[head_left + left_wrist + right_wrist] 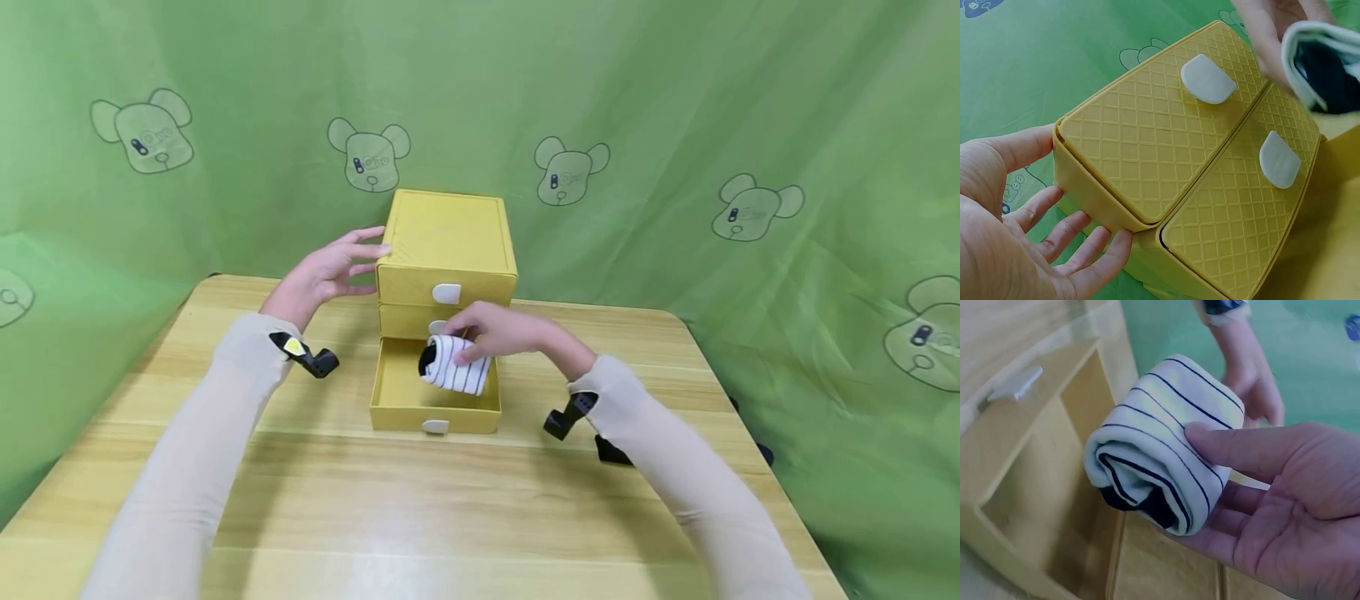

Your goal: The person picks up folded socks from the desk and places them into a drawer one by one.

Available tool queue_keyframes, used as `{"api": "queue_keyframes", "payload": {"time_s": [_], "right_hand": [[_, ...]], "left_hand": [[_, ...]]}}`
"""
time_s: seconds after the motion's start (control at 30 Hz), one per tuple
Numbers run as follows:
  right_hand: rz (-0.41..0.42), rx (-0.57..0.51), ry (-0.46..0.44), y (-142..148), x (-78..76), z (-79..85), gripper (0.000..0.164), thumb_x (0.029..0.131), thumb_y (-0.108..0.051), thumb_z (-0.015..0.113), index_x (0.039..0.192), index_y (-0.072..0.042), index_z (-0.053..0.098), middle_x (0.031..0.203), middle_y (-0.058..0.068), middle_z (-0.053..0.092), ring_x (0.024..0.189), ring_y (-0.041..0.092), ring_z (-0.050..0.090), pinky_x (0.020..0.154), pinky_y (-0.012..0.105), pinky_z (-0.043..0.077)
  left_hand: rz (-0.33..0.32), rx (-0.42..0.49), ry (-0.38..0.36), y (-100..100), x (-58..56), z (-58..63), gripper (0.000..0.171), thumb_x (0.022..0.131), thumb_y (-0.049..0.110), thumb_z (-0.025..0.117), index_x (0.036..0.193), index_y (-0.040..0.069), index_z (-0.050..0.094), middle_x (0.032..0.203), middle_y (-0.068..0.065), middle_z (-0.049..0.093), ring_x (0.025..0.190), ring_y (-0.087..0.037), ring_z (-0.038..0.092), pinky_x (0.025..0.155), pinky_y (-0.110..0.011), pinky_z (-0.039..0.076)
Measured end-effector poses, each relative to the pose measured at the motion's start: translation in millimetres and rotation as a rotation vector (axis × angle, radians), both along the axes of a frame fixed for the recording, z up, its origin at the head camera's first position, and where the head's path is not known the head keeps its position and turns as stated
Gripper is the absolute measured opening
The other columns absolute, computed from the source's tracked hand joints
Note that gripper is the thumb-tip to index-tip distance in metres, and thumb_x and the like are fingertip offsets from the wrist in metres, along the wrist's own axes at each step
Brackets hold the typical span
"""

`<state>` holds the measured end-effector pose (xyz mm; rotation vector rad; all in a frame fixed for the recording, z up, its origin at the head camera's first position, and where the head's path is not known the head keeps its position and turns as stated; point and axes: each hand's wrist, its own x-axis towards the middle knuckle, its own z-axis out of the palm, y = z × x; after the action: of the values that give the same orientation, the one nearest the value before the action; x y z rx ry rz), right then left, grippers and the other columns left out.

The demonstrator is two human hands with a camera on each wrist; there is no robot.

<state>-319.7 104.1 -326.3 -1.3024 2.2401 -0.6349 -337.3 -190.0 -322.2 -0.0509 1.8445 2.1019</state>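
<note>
A small yellow drawer cabinet [450,233] stands on the table with its bottom drawer [390,392] pulled out. My right hand [506,329] grips a rolled white cloth with dark stripes [468,379], holding it above that drawer. In the right wrist view the thumb lies on top of the striped roll [1166,419] and the fingers are beneath it; its end shows dark fabric inside. My left hand [330,271] touches the cabinet's left side with spread fingers, as the left wrist view shows near the upper drawers' front [1141,144].
The upper two drawers are closed, each with a white tab [1208,79]. A wooden table [450,508] lies under everything. Behind it hangs a green curtain [465,75] with bear-head prints. A dark object [611,451] lies partly behind the right forearm.
</note>
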Motion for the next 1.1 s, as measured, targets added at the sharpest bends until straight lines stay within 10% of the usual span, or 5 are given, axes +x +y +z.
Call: {"api": "queue_keyframes", "payload": {"time_s": [0.53, 1.1], "right_hand": [[0.06, 0.236, 0.152, -77.0, -2.5, -23.8, 0.031, 0.089, 0.002, 0.069, 0.119, -0.003, 0.073, 0.104, 0.008, 0.074, 0.085, 0.012, 0.06, 0.077, 0.021, 0.053], [0.009, 0.345, 0.186, -95.8, -4.2, -40.0, 0.021, 0.087, 0.005, 0.067, 0.105, -0.006, 0.072, 0.082, -0.003, 0.054, 0.072, 0.011, 0.049, 0.061, 0.02, 0.041]], "left_hand": [[0.021, 0.008, -0.023, 2.2, -4.1, 2.0, 0.072, 0.102, 0.018, 0.061, 0.162, 0.03, 0.023, 0.169, -0.004, 0.02, 0.156, -0.03, 0.018, 0.126, -0.056, 0.024], [0.028, 0.009, -0.032, 3.1, -5.1, 0.5, 0.072, 0.102, 0.019, 0.061, 0.162, 0.03, 0.023, 0.171, -0.003, 0.012, 0.157, -0.03, 0.016, 0.126, -0.056, 0.024]]}}
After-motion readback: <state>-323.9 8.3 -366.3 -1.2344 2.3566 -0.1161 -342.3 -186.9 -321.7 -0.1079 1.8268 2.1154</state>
